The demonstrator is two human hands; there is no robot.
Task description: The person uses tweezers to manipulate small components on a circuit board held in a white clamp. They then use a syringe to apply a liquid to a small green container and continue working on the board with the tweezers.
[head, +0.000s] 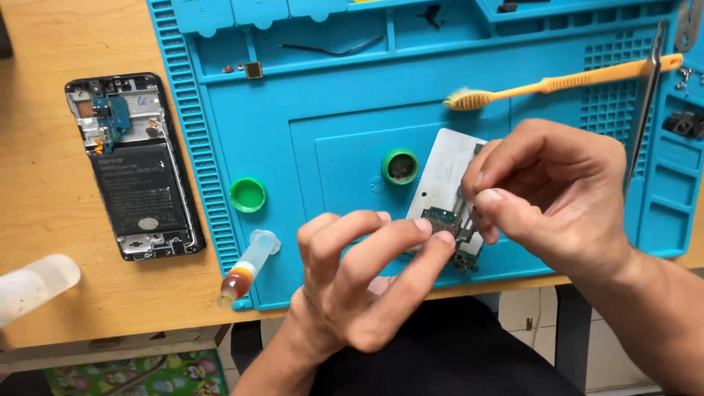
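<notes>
1. Left hand (pixel 367 282): fingers pinched narrow on near edge of circuit board (pixel 449 224), steadying it.
2. Right hand (pixel 546 194): closed tight around something small at board's right side; what exactly, cannot tell.
3. Board: on blue mat (pixel 330 147), atop a pale metal plate (pixel 444 172), near desk (pixel 44 220) front edge.
4. Risk: board slipping off the near edge, likely if left pinch loosens under right-hand pressure.
5. Risk: flux syringe (pixel 246 268) overhanging mat edge, easily knocked by left wrist.
6. Open phone (pixel 132 165) far left, well apart; toothbrush (pixel 557 84) and green caps (pixel 248 194) near enough to be swept aside.
</notes>
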